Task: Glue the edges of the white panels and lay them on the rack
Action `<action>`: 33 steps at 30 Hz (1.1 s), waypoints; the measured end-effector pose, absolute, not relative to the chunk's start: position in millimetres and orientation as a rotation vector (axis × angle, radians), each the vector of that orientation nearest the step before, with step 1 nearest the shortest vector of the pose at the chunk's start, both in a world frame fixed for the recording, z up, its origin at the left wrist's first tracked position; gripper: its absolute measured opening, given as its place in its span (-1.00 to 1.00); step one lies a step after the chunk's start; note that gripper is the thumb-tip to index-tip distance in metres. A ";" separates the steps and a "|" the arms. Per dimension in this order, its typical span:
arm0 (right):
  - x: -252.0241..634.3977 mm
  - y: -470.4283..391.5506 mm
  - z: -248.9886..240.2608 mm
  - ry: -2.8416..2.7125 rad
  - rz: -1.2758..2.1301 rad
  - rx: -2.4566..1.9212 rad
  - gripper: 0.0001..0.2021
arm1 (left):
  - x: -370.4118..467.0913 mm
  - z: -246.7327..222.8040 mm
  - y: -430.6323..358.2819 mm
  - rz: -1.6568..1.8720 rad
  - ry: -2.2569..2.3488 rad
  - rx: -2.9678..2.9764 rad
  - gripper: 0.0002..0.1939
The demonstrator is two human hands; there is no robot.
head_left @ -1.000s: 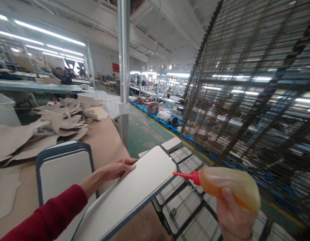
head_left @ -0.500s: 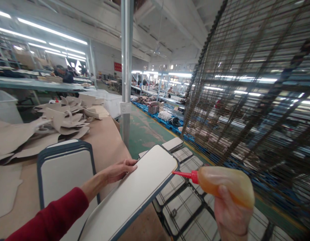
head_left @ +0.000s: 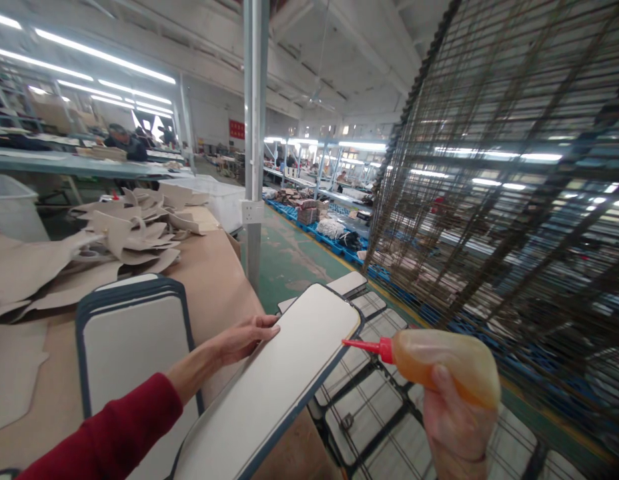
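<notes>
My left hand grips the left edge of a long white panel with a dark blue border and rounded corners, which is held up at a slant. Wrapped in my right hand is a squeeze bottle of amber liquid, probably glue, with a red nozzle. The nozzle's tip is at the panel's right edge, near the upper corner. A thin yellowish line shows along that corner. Left of my left forearm, a stack of similar panels lies on the brown table.
Curved beige sheets are heaped on the brown table. More white panels lie on a wire rack below my right hand. A tall wire rack leans up at right; a metal post stands ahead. Another person is at a far table.
The nozzle tip has moved down and slightly left along the panel's right edge, away from the corner. My left hand and the panel have shifted slightly right in view.
</notes>
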State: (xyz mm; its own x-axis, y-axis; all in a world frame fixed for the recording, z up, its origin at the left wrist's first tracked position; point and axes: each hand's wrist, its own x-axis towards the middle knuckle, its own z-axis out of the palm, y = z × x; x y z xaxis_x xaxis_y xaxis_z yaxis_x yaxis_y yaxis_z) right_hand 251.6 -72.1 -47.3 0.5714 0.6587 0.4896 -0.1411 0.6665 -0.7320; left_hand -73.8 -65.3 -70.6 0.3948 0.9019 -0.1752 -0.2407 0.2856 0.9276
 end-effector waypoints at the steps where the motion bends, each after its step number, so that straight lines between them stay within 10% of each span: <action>1: 251.8 -71.7 -48.2 -0.834 0.520 -0.700 -0.48 | -73.2 -70.9 -65.2 0.902 0.827 0.974 -0.44; 33: 242.9 -83.8 -49.0 -0.897 0.686 -0.704 -0.52 | -62.1 -55.8 -66.5 0.982 0.971 0.886 -0.44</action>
